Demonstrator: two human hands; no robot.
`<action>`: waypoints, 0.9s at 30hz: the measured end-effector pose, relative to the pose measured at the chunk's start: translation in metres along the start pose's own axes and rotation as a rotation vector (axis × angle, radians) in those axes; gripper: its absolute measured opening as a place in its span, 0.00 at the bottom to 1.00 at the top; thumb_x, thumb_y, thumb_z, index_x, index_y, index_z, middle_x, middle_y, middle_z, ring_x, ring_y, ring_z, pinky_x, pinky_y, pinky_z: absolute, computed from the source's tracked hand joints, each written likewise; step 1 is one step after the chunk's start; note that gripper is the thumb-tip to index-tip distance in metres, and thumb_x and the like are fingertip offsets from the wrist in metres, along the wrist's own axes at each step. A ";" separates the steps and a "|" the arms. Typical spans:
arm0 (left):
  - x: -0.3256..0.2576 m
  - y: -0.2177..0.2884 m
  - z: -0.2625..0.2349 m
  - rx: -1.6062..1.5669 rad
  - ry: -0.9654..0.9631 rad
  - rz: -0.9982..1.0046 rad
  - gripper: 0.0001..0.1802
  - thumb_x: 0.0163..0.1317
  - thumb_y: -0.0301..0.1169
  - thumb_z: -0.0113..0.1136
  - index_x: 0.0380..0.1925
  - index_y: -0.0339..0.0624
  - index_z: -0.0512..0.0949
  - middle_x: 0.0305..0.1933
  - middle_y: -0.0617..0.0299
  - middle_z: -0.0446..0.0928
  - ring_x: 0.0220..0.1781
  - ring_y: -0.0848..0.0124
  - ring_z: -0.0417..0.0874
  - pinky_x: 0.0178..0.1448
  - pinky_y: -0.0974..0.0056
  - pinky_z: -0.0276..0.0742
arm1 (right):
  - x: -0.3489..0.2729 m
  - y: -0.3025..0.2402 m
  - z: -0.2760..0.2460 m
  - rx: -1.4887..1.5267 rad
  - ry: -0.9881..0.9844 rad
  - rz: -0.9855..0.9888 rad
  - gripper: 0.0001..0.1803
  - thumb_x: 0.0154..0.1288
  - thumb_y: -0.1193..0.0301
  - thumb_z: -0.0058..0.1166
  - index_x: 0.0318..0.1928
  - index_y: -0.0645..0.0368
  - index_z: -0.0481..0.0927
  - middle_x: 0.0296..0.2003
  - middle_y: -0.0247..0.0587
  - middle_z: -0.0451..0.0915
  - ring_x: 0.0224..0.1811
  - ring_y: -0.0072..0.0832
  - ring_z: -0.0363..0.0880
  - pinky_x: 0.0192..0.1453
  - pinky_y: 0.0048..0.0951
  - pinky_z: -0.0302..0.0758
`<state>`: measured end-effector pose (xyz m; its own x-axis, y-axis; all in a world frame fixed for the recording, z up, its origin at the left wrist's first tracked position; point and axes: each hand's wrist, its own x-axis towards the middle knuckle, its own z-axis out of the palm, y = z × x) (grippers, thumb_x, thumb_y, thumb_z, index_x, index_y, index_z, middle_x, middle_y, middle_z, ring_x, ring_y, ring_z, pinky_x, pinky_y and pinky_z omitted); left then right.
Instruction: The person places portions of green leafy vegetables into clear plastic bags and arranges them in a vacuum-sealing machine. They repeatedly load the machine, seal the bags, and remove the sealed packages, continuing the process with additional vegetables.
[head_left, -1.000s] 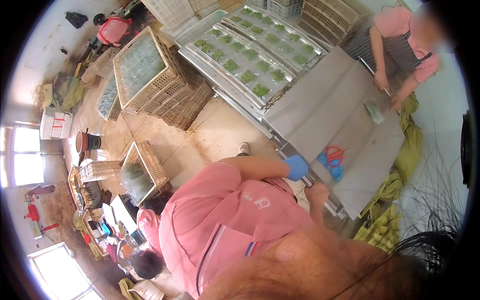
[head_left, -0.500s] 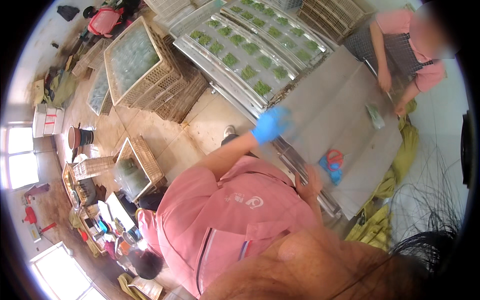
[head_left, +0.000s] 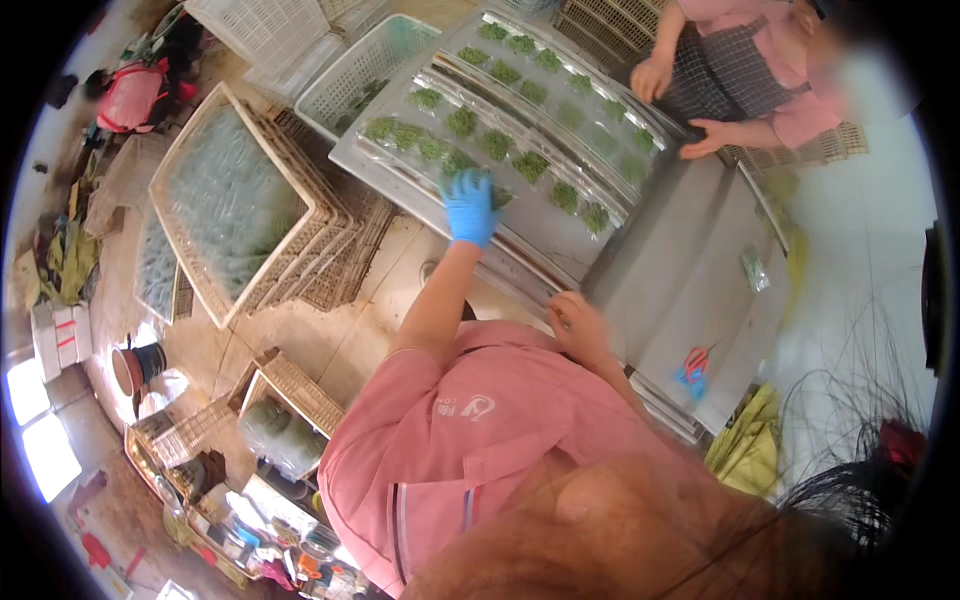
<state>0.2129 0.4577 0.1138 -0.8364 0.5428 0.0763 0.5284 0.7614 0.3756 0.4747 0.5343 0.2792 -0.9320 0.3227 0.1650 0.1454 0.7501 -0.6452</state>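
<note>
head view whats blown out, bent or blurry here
Head view: the window at lower left is blown out white; the metal table edges bow toward the rim from fisheye; the left hand in a blue glove is sharp on the green bundles; the near pink shirt looks soft.

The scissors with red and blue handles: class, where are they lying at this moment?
In the head view the scissors lie at right of centre on the grey metal table, to the right of the bare right hand at the table's near edge.
</note>
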 end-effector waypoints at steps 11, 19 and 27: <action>0.121 -0.166 -0.069 -0.018 0.210 -0.387 0.54 0.37 0.55 0.75 0.68 0.58 0.62 0.72 0.44 0.58 0.72 0.38 0.58 0.75 0.38 0.49 | 0.077 0.006 0.045 -0.072 -0.052 0.194 0.07 0.57 0.73 0.60 0.37 0.56 0.81 0.37 0.40 0.82 0.35 0.40 0.82 0.38 0.34 0.78; 0.257 -0.242 -0.078 -0.165 0.340 -0.605 0.54 0.41 0.58 0.73 0.65 0.43 0.63 0.63 0.39 0.67 0.65 0.48 0.70 0.63 0.49 0.72 | 0.100 0.111 0.041 -0.346 0.160 0.261 0.27 0.55 0.65 0.64 0.55 0.58 0.73 0.52 0.55 0.74 0.56 0.53 0.71 0.60 0.46 0.69; 0.223 -0.074 -0.074 0.181 -0.261 0.045 0.49 0.46 0.72 0.57 0.68 0.67 0.64 0.73 0.53 0.59 0.72 0.41 0.57 0.69 0.30 0.53 | 0.132 0.158 0.063 -0.394 0.064 0.493 0.38 0.51 0.54 0.68 0.63 0.43 0.70 0.62 0.55 0.63 0.64 0.53 0.62 0.62 0.53 0.66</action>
<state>-0.0240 0.4959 0.1713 -0.7585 0.6321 -0.1587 0.6009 0.7726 0.2051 0.3537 0.6594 0.1523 -0.7046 0.7090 -0.0295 0.6752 0.6570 -0.3353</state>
